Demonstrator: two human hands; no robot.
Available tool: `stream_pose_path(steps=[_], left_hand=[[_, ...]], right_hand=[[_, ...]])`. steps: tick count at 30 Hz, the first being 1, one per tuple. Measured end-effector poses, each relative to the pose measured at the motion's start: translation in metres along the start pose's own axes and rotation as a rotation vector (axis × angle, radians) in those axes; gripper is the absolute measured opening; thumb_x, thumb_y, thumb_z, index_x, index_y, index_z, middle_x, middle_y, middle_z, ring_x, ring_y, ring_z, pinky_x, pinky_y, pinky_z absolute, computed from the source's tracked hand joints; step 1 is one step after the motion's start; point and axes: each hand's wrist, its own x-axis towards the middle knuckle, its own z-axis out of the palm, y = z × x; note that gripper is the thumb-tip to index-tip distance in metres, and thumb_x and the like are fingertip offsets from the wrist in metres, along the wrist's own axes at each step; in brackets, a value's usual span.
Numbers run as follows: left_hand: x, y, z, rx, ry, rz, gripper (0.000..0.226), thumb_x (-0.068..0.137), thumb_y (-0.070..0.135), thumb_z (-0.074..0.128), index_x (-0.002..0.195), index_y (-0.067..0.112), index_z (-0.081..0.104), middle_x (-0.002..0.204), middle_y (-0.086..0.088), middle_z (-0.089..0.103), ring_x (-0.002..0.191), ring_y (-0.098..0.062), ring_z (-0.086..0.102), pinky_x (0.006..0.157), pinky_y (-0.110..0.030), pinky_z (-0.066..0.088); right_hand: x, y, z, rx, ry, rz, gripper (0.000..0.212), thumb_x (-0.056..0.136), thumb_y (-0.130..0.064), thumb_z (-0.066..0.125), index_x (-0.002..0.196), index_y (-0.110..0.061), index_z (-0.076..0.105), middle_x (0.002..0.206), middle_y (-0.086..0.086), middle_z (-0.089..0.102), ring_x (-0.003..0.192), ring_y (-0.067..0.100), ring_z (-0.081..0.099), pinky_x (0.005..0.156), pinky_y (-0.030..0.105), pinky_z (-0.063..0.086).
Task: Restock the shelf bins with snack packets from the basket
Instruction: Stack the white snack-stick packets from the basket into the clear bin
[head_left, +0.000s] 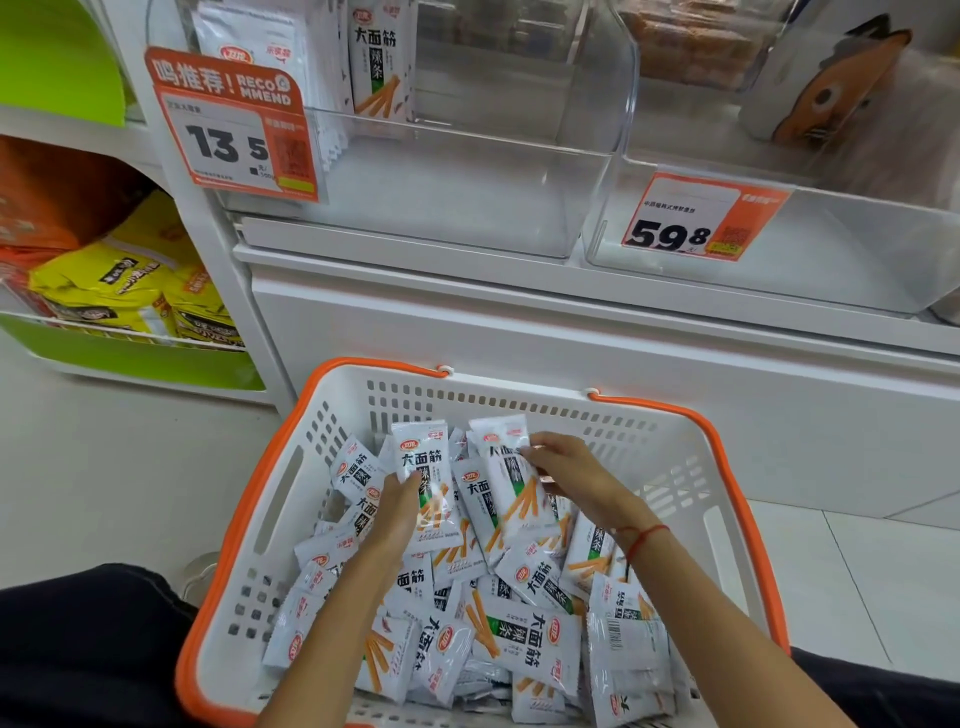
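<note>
A white basket with an orange rim sits on the floor, full of several white snack packets printed with orange sticks. My left hand grips an upright packet near the basket's middle. My right hand pinches a second packet just to its right, tilted. Above, a clear shelf bin holds a few of the same packets standing at its back left; most of its floor is bare.
An orange price tag reading 13.5 hangs on the bin's left front. A second clear bin with a 59.8 tag stands to the right. Yellow bags fill a green shelf at left. My dark-trousered knees flank the basket.
</note>
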Motion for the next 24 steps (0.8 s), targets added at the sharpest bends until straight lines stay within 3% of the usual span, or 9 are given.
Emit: stream_pose_path(steps=[3,5,8,11,14,16,20,22,24], left_hand=[[-0.008,-0.001,0.011,-0.017,-0.060,0.012,0.042,0.103,0.028,0.033,0.142,0.014,0.034,0.136,-0.005,0.044,0.128,-0.024,0.041,0.104,-0.037,0.032],[-0.009,-0.001,0.016,-0.131,-0.089,-0.027,0.030,0.101,0.036,0.034,0.121,0.024,0.053,0.116,0.002,0.058,0.113,-0.016,0.051,0.104,-0.038,0.036],[-0.008,-0.001,0.017,-0.209,-0.119,-0.065,0.038,0.094,0.043,0.043,0.109,0.016,0.066,0.099,-0.010,0.071,0.097,-0.026,0.065,0.098,-0.044,0.046],[-0.005,-0.004,0.017,-0.136,-0.156,-0.007,0.025,0.093,0.032,0.052,0.103,0.014,0.066,0.079,-0.007,0.073,0.076,-0.027,0.067,0.084,-0.043,0.050],[-0.003,-0.006,0.015,-0.099,-0.151,0.075,0.020,0.097,0.027,0.049,0.109,0.015,0.059,0.092,-0.005,0.071,0.084,-0.023,0.066,0.084,-0.038,0.049],[-0.002,-0.004,0.007,-0.121,-0.096,0.097,0.020,0.097,0.029,0.049,0.113,0.016,0.054,0.100,-0.004,0.067,0.089,-0.020,0.064,0.084,-0.036,0.050],[0.002,0.004,-0.010,-0.192,-0.033,0.096,0.024,0.096,0.034,0.051,0.116,0.021,0.048,0.108,-0.004,0.062,0.089,-0.018,0.059,0.079,-0.033,0.047],[0.003,0.008,-0.015,-0.232,-0.036,0.091,0.027,0.094,0.039,0.052,0.119,0.026,0.050,0.107,-0.003,0.061,0.087,-0.017,0.059,0.076,-0.032,0.047],[0.002,0.006,-0.019,-0.215,-0.043,0.073,0.032,0.092,0.048,0.052,0.116,0.028,0.054,0.108,-0.003,0.063,0.092,-0.019,0.061,0.083,-0.036,0.049]], right_hand=[[0.002,-0.006,0.027,0.019,0.050,-0.101,0.014,0.095,-0.009,0.054,0.097,-0.003,0.067,0.075,0.008,0.064,0.058,0.015,0.060,0.052,0.021,0.049],[0.004,-0.001,0.046,-0.001,0.173,-0.158,0.013,0.092,-0.010,0.058,0.095,-0.006,0.070,0.074,0.000,0.066,0.061,0.013,0.063,0.063,0.027,0.054],[0.003,0.012,0.063,-0.095,0.340,-0.254,0.014,0.088,-0.016,0.065,0.096,-0.009,0.074,0.064,-0.004,0.065,0.049,0.004,0.057,0.061,0.027,0.052],[-0.001,0.016,0.070,-0.036,0.391,-0.336,0.013,0.083,-0.018,0.073,0.093,-0.011,0.076,0.067,-0.002,0.069,0.056,0.003,0.062,0.060,0.020,0.053],[0.003,0.019,0.067,-0.006,0.454,-0.313,0.016,0.088,-0.029,0.066,0.091,-0.016,0.076,0.077,-0.008,0.071,0.068,0.001,0.065,0.066,0.018,0.052],[0.011,0.030,0.057,-0.212,0.475,-0.198,0.020,0.090,-0.035,0.061,0.101,-0.020,0.069,0.092,-0.011,0.064,0.086,0.009,0.063,0.072,0.019,0.049],[0.005,0.055,0.058,-0.848,0.133,0.117,0.052,0.089,-0.045,0.057,0.125,-0.009,0.044,0.124,0.007,0.042,0.121,0.027,0.040,0.097,0.035,0.040],[-0.002,0.055,0.063,-0.879,0.194,0.088,0.060,0.088,-0.044,0.060,0.132,-0.010,0.039,0.132,0.009,0.042,0.125,0.026,0.039,0.101,0.035,0.037],[-0.005,0.051,0.064,-0.750,0.244,0.067,0.057,0.085,-0.037,0.067,0.127,-0.011,0.038,0.122,0.007,0.052,0.112,0.024,0.052,0.090,0.033,0.045]])
